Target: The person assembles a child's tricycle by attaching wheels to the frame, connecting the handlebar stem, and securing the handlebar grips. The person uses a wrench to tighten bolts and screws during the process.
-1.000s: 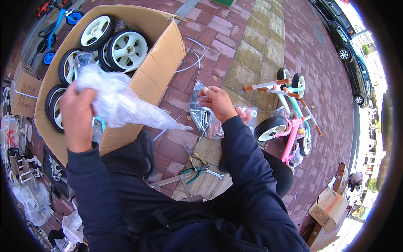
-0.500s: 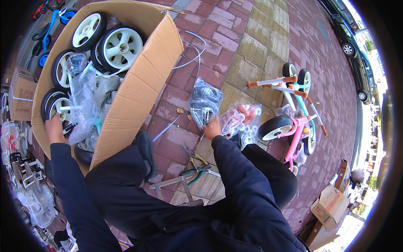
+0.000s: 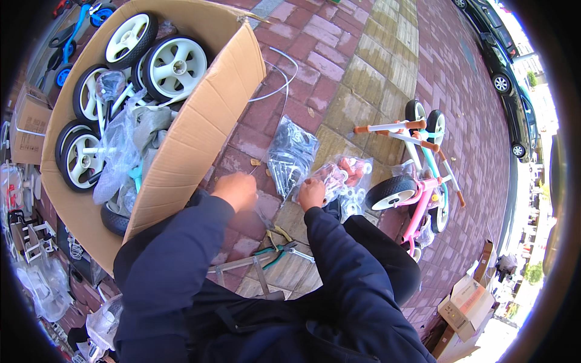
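Observation:
My left hand (image 3: 237,190), smeared by motion, hovers above the paving in front of the cardboard box, and its fingers cannot be made out. My right hand (image 3: 311,193) is closed with curled fingers at the near-left edge of a clear bag of pink and white parts (image 3: 348,172); whatever sits in the fingers is hidden. Just left of it lies a clear bag of black and metal parts (image 3: 292,151). Below my hands, pliers (image 3: 277,253) and a wrench (image 3: 302,254) rest on the ground.
The open cardboard box (image 3: 209,115) at left holds white-hubbed wheels (image 3: 177,68) and plastic-wrapped parts. A pink balance bike (image 3: 417,209) and a turquoise one stand at right. A white strap (image 3: 278,81) curls on the paving. Smaller cartons (image 3: 466,305) sit at lower right.
My left hand has left the wheel in the box and swung right, over the paving. My right hand has shifted slightly right and nearer, away from the bag of black parts.

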`<state>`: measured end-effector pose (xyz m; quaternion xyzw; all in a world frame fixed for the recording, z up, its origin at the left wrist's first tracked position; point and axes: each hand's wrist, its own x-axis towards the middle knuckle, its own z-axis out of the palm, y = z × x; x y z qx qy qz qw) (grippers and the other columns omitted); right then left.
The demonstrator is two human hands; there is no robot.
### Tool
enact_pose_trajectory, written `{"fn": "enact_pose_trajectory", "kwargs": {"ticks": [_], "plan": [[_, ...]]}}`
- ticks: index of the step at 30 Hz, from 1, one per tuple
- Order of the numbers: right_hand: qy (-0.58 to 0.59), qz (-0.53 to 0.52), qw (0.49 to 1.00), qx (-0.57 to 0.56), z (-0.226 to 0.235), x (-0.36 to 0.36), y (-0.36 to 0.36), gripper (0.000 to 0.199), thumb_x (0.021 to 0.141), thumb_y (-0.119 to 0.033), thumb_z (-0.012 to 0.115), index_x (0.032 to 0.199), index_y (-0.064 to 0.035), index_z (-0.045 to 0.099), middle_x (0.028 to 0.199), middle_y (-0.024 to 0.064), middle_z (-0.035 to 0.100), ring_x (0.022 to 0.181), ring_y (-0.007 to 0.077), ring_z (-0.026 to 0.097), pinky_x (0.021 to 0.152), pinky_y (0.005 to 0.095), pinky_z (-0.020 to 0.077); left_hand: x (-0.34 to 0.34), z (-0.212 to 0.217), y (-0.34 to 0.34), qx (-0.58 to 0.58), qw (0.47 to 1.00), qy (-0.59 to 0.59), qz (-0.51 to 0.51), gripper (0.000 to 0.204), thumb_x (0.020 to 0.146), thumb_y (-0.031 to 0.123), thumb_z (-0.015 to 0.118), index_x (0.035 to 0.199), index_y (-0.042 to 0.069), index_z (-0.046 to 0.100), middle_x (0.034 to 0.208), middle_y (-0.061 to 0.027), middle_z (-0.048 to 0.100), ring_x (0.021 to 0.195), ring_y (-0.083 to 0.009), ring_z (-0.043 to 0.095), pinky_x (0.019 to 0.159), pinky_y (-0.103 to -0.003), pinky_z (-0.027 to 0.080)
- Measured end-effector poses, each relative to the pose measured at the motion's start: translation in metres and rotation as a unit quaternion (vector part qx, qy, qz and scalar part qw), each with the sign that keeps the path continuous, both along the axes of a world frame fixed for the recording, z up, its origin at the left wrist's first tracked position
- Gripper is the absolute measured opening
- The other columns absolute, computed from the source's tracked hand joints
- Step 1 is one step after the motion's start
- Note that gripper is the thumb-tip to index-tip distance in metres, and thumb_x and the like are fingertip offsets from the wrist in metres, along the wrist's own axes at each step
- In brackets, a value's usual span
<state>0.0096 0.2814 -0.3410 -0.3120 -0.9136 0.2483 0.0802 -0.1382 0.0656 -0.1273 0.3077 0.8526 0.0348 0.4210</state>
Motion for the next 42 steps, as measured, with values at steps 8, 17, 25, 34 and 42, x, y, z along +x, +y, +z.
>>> {"fn": "enact_pose_trajectory", "kwargs": {"ticks": [8, 17, 25, 34, 42], "plan": [[-0.196, -0.121, 0.956, -0.179, -0.022, 0.031, -0.072, 0.042, 0.086, -0.031, 0.069, 0.11, 0.0026, 0.06, 0.095, 0.0287, 0.07, 0.091, 0.049, 0.066, 0.083, 0.0531, 0.0526, 0.063, -0.153, 0.046, 0.059, 0.958, -0.129, 0.25, 0.069, 0.083, 0.046, 0.07, 0.118, -0.013, 0.063, 0.12, -0.0329, 0.064, 0.114, -0.0432, 0.063, 0.1, -0.045, 0.049], [-0.159, -0.145, 0.952, -0.216, -0.031, 0.005, -0.064, 0.03, 0.079, -0.026, 0.066, 0.083, 0.0038, 0.066, 0.083, 0.028, 0.069, 0.082, 0.0456, 0.067, 0.075, 0.0518, 0.0522, 0.052, -0.233, 0.083, 0.09, 0.958, 0.031, 0.269, 0.033, 0.097, 0.02, 0.045, 0.088, 0.001, 0.07, 0.098, -0.0217, 0.071, 0.089, -0.0441, 0.067, 0.082, -0.055, 0.052], [-0.061, -0.068, 0.969, -0.228, 0.006, -0.034, -0.015, 0.03, 0.084, -0.027, 0.067, 0.082, 0.0029, 0.067, 0.074, 0.0217, 0.068, 0.072, 0.0418, 0.066, 0.069, 0.0477, 0.0517, 0.026, -0.233, 0.04, 0.166, 0.984, -0.005, 0.071, 0.03, 0.097, 0.023, 0.049, 0.088, 0.003, 0.071, 0.091, -0.0217, 0.07, 0.084, -0.0428, 0.067, 0.078, -0.052, 0.052], [0.081, 0.168, 0.981, 0.047, 0.09, -0.023, 0.025, 0.022, 0.09, -0.025, 0.066, 0.088, -0.0034, 0.067, 0.083, 0.0145, 0.066, 0.087, 0.0356, 0.062, 0.077, 0.0462, 0.0508, -0.029, -0.095, 0.043, 0.274, 0.959, 0.072, 0.027, 0.032, 0.089, 0.026, 0.052, 0.077, 0.002, 0.069, 0.087, -0.0238, 0.069, 0.084, -0.0417, 0.067, 0.077, -0.051, 0.051], [0.159, 0.285, 0.945, 0.019, 0.147, -0.021, 0.025, 0.015, 0.079, -0.013, 0.068, 0.073, -0.0059, 0.057, 0.075, 0.0129, 0.061, 0.08, 0.035, 0.06, 0.074, 0.0439, 0.0505, -0.013, -0.028, 0.015, 0.246, 0.922, 0.118, 0.275, 0.035, 0.086, 0.026, 0.05, 0.076, -0.002, 0.069, 0.084, -0.0273, 0.067, 0.084, -0.0474, 0.064, 0.078, -0.056, 0.048]]}}
